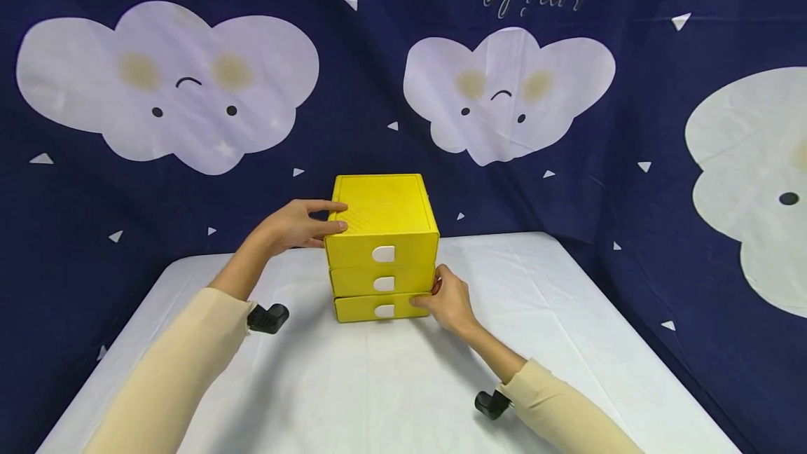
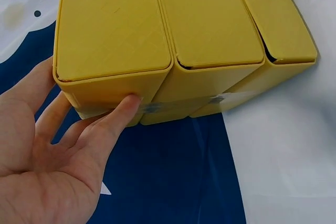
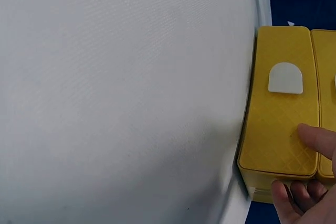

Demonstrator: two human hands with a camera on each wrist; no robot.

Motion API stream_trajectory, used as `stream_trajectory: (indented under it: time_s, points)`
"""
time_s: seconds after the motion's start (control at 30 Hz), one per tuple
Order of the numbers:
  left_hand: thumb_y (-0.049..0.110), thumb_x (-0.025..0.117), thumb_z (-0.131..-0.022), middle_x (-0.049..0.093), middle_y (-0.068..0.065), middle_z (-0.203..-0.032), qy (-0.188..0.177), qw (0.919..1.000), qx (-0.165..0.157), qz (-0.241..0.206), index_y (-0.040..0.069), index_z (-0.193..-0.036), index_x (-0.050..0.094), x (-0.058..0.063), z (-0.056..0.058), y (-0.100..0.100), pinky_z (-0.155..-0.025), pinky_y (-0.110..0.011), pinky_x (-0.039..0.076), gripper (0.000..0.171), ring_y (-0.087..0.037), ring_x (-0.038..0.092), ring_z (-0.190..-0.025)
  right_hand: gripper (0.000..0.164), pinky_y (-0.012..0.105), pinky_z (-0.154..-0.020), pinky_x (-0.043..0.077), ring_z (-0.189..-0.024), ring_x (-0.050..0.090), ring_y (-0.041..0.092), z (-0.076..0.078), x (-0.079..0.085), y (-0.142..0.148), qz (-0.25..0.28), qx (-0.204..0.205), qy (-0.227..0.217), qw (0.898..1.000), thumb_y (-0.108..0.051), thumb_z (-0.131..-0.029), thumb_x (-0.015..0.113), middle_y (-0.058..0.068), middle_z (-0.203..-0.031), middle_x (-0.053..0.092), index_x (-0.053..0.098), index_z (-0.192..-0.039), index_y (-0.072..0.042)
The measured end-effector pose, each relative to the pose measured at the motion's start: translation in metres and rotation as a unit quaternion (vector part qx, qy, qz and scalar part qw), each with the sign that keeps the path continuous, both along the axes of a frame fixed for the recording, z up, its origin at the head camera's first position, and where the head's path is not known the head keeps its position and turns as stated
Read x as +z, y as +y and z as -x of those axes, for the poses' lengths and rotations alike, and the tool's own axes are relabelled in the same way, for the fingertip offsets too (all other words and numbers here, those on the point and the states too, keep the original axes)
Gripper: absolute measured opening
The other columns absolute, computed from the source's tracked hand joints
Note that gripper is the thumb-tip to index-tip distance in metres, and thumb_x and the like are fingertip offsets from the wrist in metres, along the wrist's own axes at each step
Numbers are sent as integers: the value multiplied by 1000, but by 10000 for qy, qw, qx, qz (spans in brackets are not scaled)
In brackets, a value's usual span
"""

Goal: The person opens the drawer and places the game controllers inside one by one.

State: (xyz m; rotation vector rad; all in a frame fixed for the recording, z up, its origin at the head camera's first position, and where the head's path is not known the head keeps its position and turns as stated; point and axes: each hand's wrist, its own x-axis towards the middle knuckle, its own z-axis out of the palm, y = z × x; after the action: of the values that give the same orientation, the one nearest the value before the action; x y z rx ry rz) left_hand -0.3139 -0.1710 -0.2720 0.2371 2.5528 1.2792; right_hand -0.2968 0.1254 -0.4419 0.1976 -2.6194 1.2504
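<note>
A yellow three-drawer box stands on the white table, each drawer front bearing a white rounded tab handle. At its upper left edge, my left hand lays straight fingers on the top. Its thumb presses the side panel in the left wrist view. My right hand is at the lower right corner, thumb against the front of the bottom drawer and the other fingers bent round the side. A narrow dark gap shows beside the bottom drawer front in the left wrist view.
White cloth covers the table. Behind it and along the sides hangs a dark blue curtain printed with clouds and small triangles. Clear tape runs across the box's side. A black wrist device sits at the left cuff.
</note>
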Motion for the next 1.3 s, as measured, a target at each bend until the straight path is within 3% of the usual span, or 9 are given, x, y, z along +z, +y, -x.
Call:
stream_trajectory:
  time_s: [0.6, 0.93, 1.3]
  points:
    - [28, 69, -99, 26, -15, -166, -120, 9997, 61, -209, 19, -155, 43, 0, 1, 0, -107, -50, 51, 63, -39, 49, -139, 46, 27, -57, 50, -63, 59, 14, 3, -3, -1, -27, -36, 173, 9998, -20, -65, 96, 2, -73, 64, 59, -89, -9]
    - [27, 71, -98, 26, -15, -167, -249, 9980, 280, -500, 21, -156, 43, -6, 0, 2, -110, -50, 49, 64, -42, 47, -140, 46, 27, -56, 50, -62, 59, 14, 6, -3, 1, -158, -22, 161, 9997, -20, -64, 96, 2, -72, 65, 60, -90, -8]
    - [25, 69, -99, 24, -15, -167, -186, 9977, 196, -615, 20, -156, 42, -4, -4, 3, -109, -50, 49, 63, -41, 44, -143, 45, 27, -56, 50, -62, 59, 14, 5, 0, 2, -145, 41, 100, 9998, -19, -65, 96, 3, -72, 64, 60, -90, -8]
